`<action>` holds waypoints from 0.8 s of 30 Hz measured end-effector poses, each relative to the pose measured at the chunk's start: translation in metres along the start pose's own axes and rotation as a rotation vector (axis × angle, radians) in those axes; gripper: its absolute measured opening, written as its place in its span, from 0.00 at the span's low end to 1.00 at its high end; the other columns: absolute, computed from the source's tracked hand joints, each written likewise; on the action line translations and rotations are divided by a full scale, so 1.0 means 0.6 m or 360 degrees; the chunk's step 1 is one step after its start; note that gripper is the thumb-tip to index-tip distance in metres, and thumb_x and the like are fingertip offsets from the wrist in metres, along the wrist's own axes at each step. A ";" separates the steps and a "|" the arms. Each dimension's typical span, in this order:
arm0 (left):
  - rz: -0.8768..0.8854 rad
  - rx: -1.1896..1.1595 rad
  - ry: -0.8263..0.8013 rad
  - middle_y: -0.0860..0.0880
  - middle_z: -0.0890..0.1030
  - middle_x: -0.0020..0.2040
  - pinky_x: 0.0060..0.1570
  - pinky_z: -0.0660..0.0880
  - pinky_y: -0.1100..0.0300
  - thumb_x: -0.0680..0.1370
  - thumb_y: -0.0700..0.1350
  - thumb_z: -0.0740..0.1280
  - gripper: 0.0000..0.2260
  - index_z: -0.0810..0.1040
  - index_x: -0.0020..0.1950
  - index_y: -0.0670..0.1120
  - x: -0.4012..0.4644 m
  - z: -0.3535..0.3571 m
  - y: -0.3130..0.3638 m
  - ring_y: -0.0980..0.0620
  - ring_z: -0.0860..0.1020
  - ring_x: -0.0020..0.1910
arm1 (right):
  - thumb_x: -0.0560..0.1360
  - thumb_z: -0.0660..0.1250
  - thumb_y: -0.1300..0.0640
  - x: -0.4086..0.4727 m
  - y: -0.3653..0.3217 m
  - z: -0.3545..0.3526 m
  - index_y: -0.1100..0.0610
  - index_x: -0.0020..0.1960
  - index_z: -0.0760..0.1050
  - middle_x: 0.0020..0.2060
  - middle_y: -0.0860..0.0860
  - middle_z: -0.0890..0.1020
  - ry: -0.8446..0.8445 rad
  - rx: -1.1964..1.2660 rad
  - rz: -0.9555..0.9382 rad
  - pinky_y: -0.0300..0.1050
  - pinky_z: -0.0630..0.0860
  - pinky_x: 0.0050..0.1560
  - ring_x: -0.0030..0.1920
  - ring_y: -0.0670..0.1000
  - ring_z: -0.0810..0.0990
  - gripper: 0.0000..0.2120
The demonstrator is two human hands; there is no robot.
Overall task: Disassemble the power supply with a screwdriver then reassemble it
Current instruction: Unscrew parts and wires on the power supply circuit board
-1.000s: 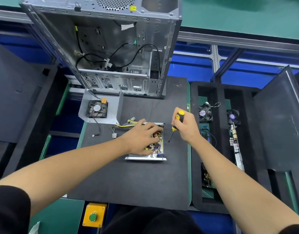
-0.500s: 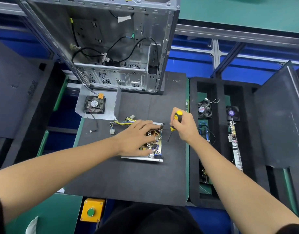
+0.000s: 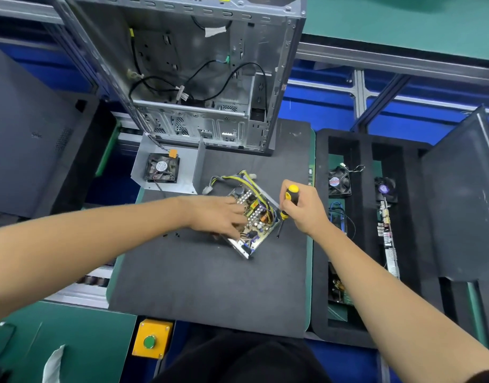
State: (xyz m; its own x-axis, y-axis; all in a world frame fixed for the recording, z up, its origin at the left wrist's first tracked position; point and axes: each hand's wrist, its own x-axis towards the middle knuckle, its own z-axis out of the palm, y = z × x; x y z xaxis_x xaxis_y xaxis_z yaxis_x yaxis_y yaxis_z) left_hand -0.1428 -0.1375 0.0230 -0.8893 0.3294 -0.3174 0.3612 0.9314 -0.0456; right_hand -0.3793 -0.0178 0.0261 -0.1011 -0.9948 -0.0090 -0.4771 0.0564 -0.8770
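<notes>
Now — left hand (image 3: 218, 217) fingers flat on power supply (image 3: 255, 219) | right hand (image 3: 304, 208) fingers gripping screwdriver (image 3: 287, 203)

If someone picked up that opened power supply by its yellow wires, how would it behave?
The power supply would probably dangle and swing, since its yellow wires look floppy. Its metal tray and packed parts suggest some weight. The exposed components look easily damaged.

Left hand (image 3: 218, 217) lies flat (fingers spread); right hand (image 3: 304, 208) is fisted, gripping.
</notes>
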 end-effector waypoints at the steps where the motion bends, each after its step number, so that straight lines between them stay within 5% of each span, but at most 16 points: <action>1: 0.0026 0.0054 -0.0014 0.51 0.77 0.55 0.53 0.71 0.53 0.77 0.48 0.70 0.07 0.79 0.55 0.55 -0.001 -0.008 -0.014 0.47 0.74 0.56 | 0.66 0.59 0.56 -0.002 -0.002 0.002 0.53 0.34 0.72 0.27 0.49 0.74 -0.0010 -0.0003 0.0001 0.46 0.65 0.33 0.28 0.48 0.68 0.04; 7: -0.0083 0.0231 0.0077 0.54 0.79 0.44 0.44 0.71 0.57 0.67 0.42 0.79 0.11 0.81 0.43 0.54 -0.016 -0.043 -0.067 0.48 0.77 0.48 | 0.67 0.61 0.54 -0.008 -0.014 0.020 0.53 0.36 0.75 0.30 0.53 0.78 -0.0049 -0.0084 0.0008 0.52 0.71 0.33 0.31 0.59 0.74 0.05; 13: -0.0304 0.0190 0.0079 0.53 0.79 0.40 0.41 0.72 0.57 0.65 0.37 0.80 0.13 0.79 0.38 0.51 -0.017 -0.055 -0.079 0.48 0.77 0.44 | 0.66 0.62 0.53 0.004 -0.032 0.031 0.48 0.36 0.74 0.30 0.51 0.78 -0.0060 -0.0086 -0.0004 0.52 0.73 0.37 0.33 0.58 0.75 0.03; 18: -0.0511 0.0048 -0.0258 0.55 0.80 0.51 0.56 0.70 0.56 0.78 0.39 0.69 0.09 0.80 0.51 0.53 0.001 -0.037 -0.084 0.50 0.75 0.54 | 0.67 0.61 0.52 0.013 -0.037 0.036 0.48 0.37 0.74 0.32 0.48 0.79 -0.0074 -0.0100 -0.0012 0.55 0.76 0.40 0.35 0.55 0.76 0.03; 21: -0.0693 -0.0364 -0.0400 0.58 0.77 0.58 0.62 0.65 0.55 0.73 0.41 0.72 0.15 0.78 0.55 0.58 0.015 -0.035 -0.086 0.51 0.70 0.61 | 0.67 0.60 0.51 0.016 -0.037 0.041 0.47 0.37 0.73 0.31 0.48 0.79 -0.0063 -0.0103 -0.0002 0.52 0.74 0.38 0.33 0.53 0.75 0.04; 24: -0.0872 -0.0925 -0.0470 0.54 0.66 0.70 0.74 0.56 0.49 0.68 0.55 0.75 0.22 0.73 0.60 0.61 0.008 -0.030 -0.057 0.48 0.60 0.70 | 0.67 0.60 0.51 0.018 -0.037 0.045 0.45 0.38 0.73 0.30 0.50 0.78 -0.0062 -0.0113 0.0009 0.48 0.71 0.36 0.32 0.54 0.72 0.04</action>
State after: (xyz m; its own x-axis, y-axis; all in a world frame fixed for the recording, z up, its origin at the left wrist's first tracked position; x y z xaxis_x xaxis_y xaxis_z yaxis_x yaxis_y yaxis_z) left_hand -0.1644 -0.1649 0.0401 -0.7577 -0.1698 -0.6302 -0.3719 0.9058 0.2030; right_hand -0.3463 -0.0320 0.0326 -0.0709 -0.9969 -0.0337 -0.5374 0.0666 -0.8407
